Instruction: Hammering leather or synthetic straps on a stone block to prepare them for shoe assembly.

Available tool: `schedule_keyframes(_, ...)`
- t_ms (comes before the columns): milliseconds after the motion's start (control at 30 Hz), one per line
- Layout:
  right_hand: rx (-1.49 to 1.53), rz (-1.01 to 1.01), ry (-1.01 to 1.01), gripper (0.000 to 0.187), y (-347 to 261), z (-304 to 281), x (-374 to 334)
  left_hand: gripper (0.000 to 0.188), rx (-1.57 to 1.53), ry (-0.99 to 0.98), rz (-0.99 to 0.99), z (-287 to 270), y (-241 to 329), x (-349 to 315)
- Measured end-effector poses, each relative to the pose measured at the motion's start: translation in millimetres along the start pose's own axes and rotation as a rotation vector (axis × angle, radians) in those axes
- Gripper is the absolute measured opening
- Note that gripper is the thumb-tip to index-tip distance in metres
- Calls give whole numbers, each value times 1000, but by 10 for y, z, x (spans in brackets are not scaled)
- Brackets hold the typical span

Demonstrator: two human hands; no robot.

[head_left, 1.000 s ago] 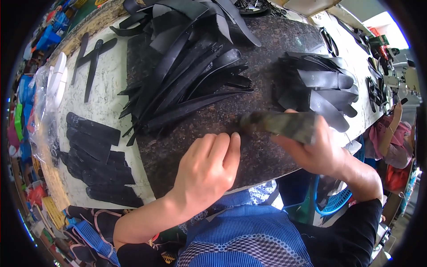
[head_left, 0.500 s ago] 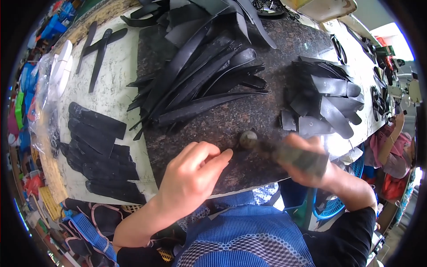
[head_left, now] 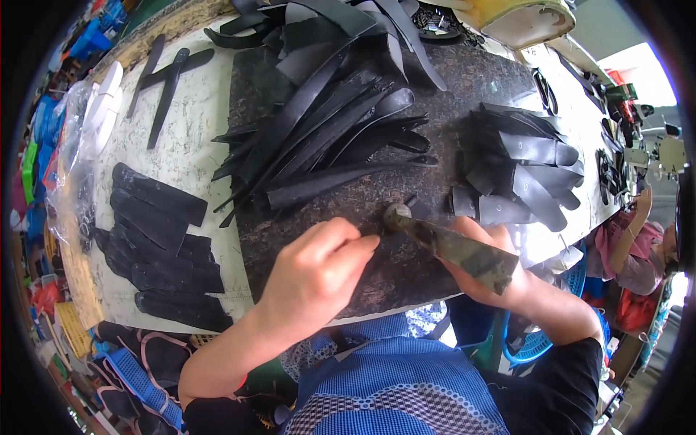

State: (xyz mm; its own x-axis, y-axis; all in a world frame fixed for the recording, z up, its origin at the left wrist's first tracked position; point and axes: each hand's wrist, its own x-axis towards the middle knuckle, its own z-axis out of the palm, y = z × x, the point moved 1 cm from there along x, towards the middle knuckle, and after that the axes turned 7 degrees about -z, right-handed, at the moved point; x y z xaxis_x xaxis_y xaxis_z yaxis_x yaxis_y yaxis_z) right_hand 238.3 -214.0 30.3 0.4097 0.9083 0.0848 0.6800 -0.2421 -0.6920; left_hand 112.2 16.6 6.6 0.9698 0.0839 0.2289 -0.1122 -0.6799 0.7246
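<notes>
My right hand [head_left: 482,272] is wrapped round a hammer. Its worn grey metal head [head_left: 464,254] flares wide over my knuckles and narrows toward a rounded end low over the dark board. My left hand [head_left: 322,268] is close by on the left, thumb and forefinger pinched beside that rounded end. What the pinch holds is too small and dark to make out. Just beyond the rounded end lies a small dark piece [head_left: 411,199]. Farther off, a heap of long black strips [head_left: 326,138] spreads over the speckled board [head_left: 304,235].
To the right lies a pile of black pieces with rounded ends [head_left: 536,174]. Flat black pieces [head_left: 156,239] overlap on the pale table at left, with crossed black strips [head_left: 170,90] beyond. A light blue basket [head_left: 533,344] stands below the right edge. Another person [head_left: 634,246] is at far right.
The hammer, smeared by motion before, now shows sharply, its narrow end lower and nearer my left fingertips. My left hand keeps its pinch. The view has shifted slightly.
</notes>
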Motion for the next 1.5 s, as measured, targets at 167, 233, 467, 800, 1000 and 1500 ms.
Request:
schedule_keyframes(167,-7,-26,152,9,-143,-56,132,34,93,-54,-18,-64,87,-124)
schedule_keyframes(233,94,4,-36,14,-128,-68,34,35,186,-28,26,-57,133,-152)
schedule_keyframes(467,-3,-114,-42,27,-84,29,72,29,210,103,23,17,108,-254)
schedule_keyframes(800,-276,-342,-132,10,-99,91,77,39,309,53,18,-44,217,-397)
schedule_keyframes(1000,-7,-187,-225,21,-225,122,135,24,74,152,-94,-110,35,-485)
schedule_keyframes(1500,-151,-241,-129,14,-181,216,45,22,31,38,-14,-202,-82,-355)
